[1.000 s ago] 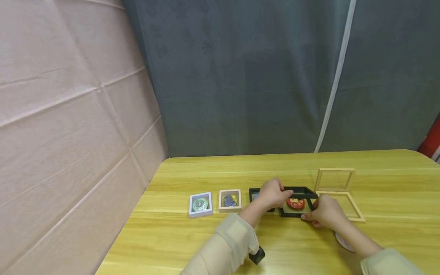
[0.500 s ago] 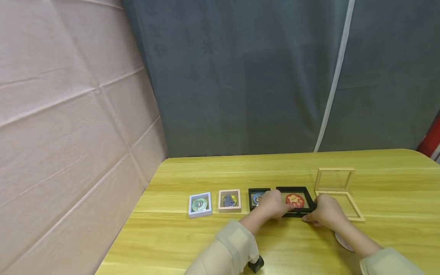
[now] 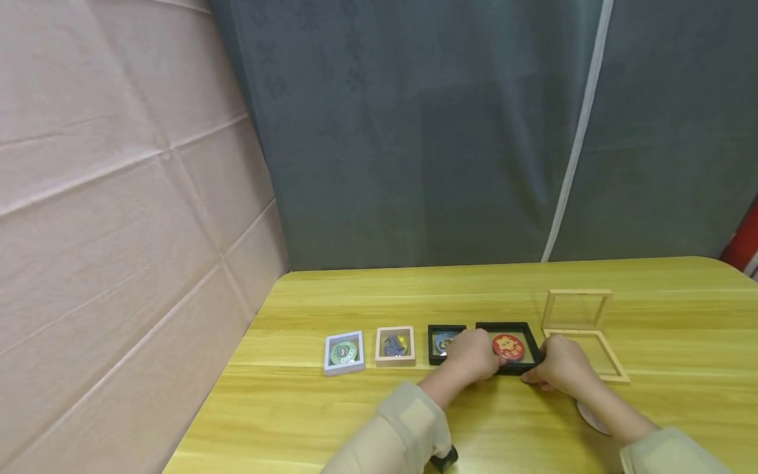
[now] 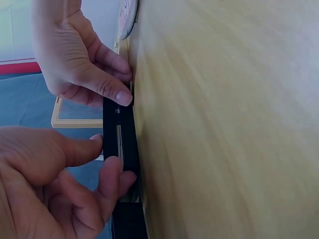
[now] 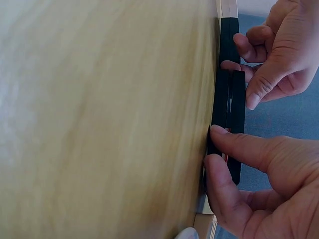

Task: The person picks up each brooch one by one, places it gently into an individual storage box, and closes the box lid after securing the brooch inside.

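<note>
A black display frame (image 3: 502, 326) lies on the table, its two halves folded together with a narrow gap showing in the right wrist view. Through its clear film shows a round red badge (image 3: 508, 348) with a yellow star. My left hand (image 3: 474, 355) holds the frame's front left part, thumb on the upper half and fingers at the side. At the front right corner, my right hand (image 3: 562, 365) pinches the lower half between thumb and fingers. Left of it lies a smaller black display frame (image 3: 447, 326) with a blue badge, partly hidden by my left hand.
Farther left are a beige display frame (image 3: 395, 330) and a pale lavender one (image 3: 344, 336), each with a badge inside. An unfolded light-wood frame (image 3: 578, 328) stands behind my right hand. A round flat object (image 3: 592, 418) lies partly under my right forearm.
The black frame's upper half has come down onto the lower half over the red badge. My left hand has lowered with it to the front edge; my right hand has stayed at the corner.
</note>
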`<action>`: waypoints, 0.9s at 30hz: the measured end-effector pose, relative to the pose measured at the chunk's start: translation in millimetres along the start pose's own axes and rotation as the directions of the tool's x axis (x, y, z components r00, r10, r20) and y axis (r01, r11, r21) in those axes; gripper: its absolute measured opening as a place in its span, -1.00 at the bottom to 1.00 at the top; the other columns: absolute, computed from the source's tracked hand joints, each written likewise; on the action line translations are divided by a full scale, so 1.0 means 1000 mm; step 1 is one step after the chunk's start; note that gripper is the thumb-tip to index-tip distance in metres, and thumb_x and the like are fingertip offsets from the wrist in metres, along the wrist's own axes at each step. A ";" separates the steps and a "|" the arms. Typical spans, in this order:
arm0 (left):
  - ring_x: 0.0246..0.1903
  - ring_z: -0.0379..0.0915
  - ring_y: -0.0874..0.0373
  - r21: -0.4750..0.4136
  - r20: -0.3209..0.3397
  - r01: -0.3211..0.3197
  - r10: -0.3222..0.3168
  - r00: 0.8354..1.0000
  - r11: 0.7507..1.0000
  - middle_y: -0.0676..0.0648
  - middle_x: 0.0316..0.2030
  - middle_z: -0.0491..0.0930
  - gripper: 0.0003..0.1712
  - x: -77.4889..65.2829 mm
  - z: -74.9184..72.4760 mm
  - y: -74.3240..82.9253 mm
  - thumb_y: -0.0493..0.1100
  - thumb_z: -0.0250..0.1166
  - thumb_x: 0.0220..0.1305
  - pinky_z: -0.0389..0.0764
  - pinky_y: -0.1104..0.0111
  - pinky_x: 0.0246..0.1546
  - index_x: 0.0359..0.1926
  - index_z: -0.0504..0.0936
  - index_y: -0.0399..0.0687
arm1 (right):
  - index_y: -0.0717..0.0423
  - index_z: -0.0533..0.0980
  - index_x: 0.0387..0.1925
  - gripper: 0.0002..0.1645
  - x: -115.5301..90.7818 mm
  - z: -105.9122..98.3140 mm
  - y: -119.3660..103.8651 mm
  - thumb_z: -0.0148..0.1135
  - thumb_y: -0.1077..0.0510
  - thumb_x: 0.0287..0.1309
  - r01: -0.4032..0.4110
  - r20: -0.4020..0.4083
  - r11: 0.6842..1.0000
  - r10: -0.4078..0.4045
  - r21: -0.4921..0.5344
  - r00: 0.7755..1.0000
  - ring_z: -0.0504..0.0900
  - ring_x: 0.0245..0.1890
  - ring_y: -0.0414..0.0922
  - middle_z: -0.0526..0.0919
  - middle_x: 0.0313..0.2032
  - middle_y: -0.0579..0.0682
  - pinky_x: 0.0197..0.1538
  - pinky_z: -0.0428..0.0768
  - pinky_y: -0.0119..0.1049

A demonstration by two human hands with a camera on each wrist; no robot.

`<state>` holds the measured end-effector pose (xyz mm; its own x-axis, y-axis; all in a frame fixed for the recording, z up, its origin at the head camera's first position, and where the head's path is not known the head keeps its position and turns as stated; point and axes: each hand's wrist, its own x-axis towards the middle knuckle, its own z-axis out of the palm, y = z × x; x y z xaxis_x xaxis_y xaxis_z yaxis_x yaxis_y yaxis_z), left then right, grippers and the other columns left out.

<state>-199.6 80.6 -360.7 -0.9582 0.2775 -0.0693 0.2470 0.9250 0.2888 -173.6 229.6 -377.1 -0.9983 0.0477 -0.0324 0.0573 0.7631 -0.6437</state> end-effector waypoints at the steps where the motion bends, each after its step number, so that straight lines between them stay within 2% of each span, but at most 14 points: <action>1: -0.77 0.32 0.23 0.010 0.000 0.001 -0.001 1.000 1.000 0.07 -0.79 0.45 -0.60 0.000 0.000 0.001 0.11 0.30 0.04 0.37 0.47 -0.60 -0.74 0.52 -0.02 | 0.31 0.40 -0.68 -0.61 0.000 0.000 0.000 0.51 0.25 -0.43 -0.003 0.002 1.000 0.003 -0.001 1.000 0.50 -0.80 -0.21 0.48 -0.74 0.01 -0.65 0.49 -0.37; 6: -0.64 0.34 0.21 0.059 -0.003 0.025 -0.025 1.000 0.998 0.06 -0.58 0.53 -0.67 0.001 0.002 0.005 0.13 0.30 0.02 0.35 0.39 -0.69 -0.58 0.57 0.00 | 0.31 0.41 -0.68 -0.61 0.001 -0.002 0.001 0.52 0.24 -0.44 0.000 0.006 1.000 0.000 -0.005 1.000 0.50 -0.79 -0.21 0.48 -0.75 0.01 -0.65 0.48 -0.36; 17: -0.61 0.32 0.20 0.079 0.011 0.016 -0.017 1.000 0.997 0.06 -0.57 0.50 -0.70 0.003 -0.001 0.007 0.12 0.31 0.02 0.36 0.35 -0.66 -0.55 0.58 0.01 | 0.32 0.42 -0.67 -0.64 0.002 -0.004 0.000 0.50 0.24 -0.41 0.000 0.009 1.000 0.000 -0.008 1.000 0.49 -0.79 -0.20 0.49 -0.75 0.00 -0.65 0.48 -0.35; 21: -0.60 0.31 0.21 0.095 0.016 0.013 -0.014 1.000 0.995 0.07 -0.58 0.48 -0.70 0.004 -0.004 0.007 0.12 0.31 0.01 0.36 0.35 -0.63 -0.56 0.57 0.02 | 0.31 0.42 -0.68 -0.66 0.001 -0.006 -0.001 0.47 0.27 -0.36 -0.008 0.036 1.000 0.007 0.013 0.999 0.51 -0.77 -0.19 0.49 -0.73 0.02 -0.64 0.51 -0.35; 23: -0.59 0.31 0.21 0.106 0.010 0.007 -0.008 1.000 0.994 0.08 -0.58 0.48 -0.71 0.004 -0.004 0.007 0.13 0.31 0.01 0.36 0.35 -0.62 -0.55 0.58 0.03 | 0.26 0.37 -0.74 -0.66 0.001 -0.008 -0.001 0.44 0.29 -0.33 -0.006 0.052 1.000 0.004 0.029 0.999 0.52 -0.77 -0.19 0.48 -0.76 0.01 -0.63 0.52 -0.35; 27: -0.59 0.31 0.22 0.155 -0.029 0.005 -0.001 1.000 0.988 0.09 -0.58 0.47 -0.72 0.004 -0.007 0.008 0.14 0.35 -0.05 0.35 0.36 -0.64 -0.51 0.58 0.06 | 0.10 0.21 -0.84 -0.52 -0.002 -0.015 -0.001 0.39 0.30 -0.26 0.019 0.071 1.000 -0.019 0.009 0.997 0.44 -0.81 -0.23 0.42 -0.84 -0.06 -0.67 0.47 -0.38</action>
<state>-202.2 87.0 -351.6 -0.9621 0.2694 -0.0421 0.2616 0.9555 0.1365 -171.4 238.5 -364.5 -0.9971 -0.0131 -0.0745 0.0387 0.7578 -0.6513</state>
